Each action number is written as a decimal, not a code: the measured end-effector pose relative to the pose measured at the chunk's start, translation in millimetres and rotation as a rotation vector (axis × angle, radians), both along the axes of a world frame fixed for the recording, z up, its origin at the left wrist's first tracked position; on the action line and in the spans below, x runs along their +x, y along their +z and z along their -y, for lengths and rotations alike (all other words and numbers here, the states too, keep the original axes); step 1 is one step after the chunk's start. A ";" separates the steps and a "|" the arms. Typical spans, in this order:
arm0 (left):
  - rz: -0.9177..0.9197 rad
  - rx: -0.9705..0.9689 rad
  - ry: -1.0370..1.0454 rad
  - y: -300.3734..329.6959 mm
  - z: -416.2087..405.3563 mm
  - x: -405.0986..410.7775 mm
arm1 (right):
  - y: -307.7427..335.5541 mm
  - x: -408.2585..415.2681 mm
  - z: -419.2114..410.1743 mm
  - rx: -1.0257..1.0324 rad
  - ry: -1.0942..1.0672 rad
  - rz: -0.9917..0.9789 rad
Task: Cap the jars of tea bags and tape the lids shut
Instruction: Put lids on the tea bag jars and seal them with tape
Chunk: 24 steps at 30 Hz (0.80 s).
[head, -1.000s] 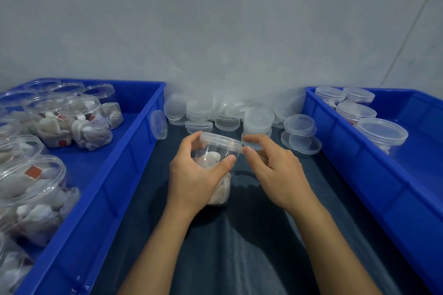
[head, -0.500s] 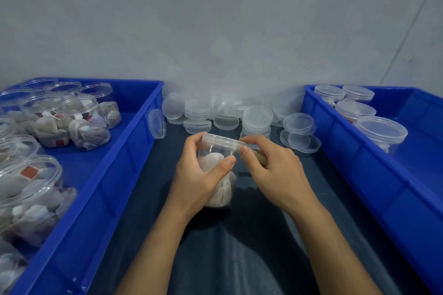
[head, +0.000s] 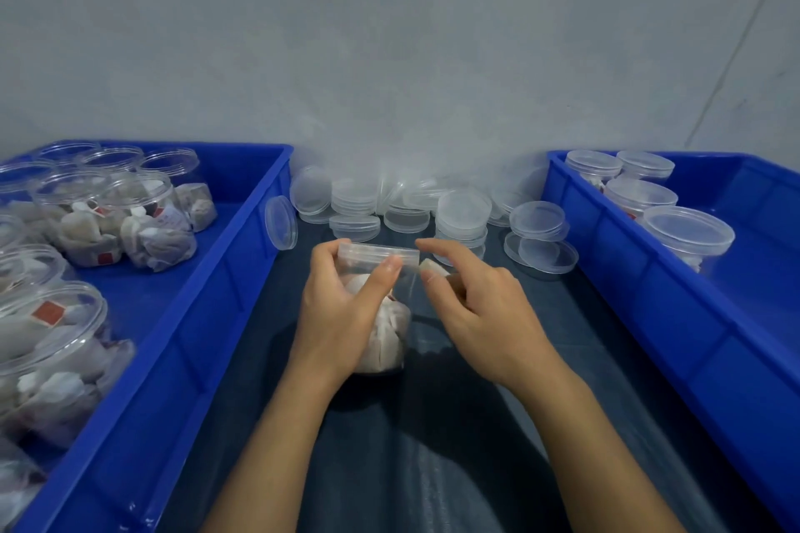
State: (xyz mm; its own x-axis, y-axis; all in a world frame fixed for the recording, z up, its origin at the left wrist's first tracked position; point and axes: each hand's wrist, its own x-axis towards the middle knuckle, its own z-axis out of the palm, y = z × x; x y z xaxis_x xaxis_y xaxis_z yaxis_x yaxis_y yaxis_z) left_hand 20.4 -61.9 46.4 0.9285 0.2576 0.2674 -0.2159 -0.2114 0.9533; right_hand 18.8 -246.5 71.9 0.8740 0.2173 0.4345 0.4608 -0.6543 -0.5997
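Note:
A clear plastic jar [head: 386, 331] full of tea bags stands on the dark cloth between my hands, with a clear lid [head: 372, 250] on top. My left hand [head: 342, 307] wraps the jar's side, its thumb pressed on the lid's rim. My right hand [head: 485, 316] is just right of the lid and pinches a small tan tape roll [head: 435, 267]. A short clear strip seems to run from the roll to the lid's edge under my left thumb.
Several loose clear lids [head: 463, 208] are piled against the grey wall behind the jar. The blue bin on the left [head: 242, 268] holds open jars of tea bags [head: 143, 225]. The blue bin on the right [head: 606, 255] holds capped jars [head: 688, 229].
The lid has settled level on the jar. My right hand has drawn back to the right from the lid with the tape roll. My left thumb has moved up onto the lid's rim.

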 end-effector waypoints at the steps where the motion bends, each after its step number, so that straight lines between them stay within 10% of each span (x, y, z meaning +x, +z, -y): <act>1: 0.005 -0.001 -0.003 -0.1 0.5 0.1 | 1.0 0.8 2.1 0.012 -0.015 0.012; 24: -0.102 -0.248 -0.191 6.3 4.5 -5.9 | 5.6 1.9 11.2 -0.069 -0.108 0.075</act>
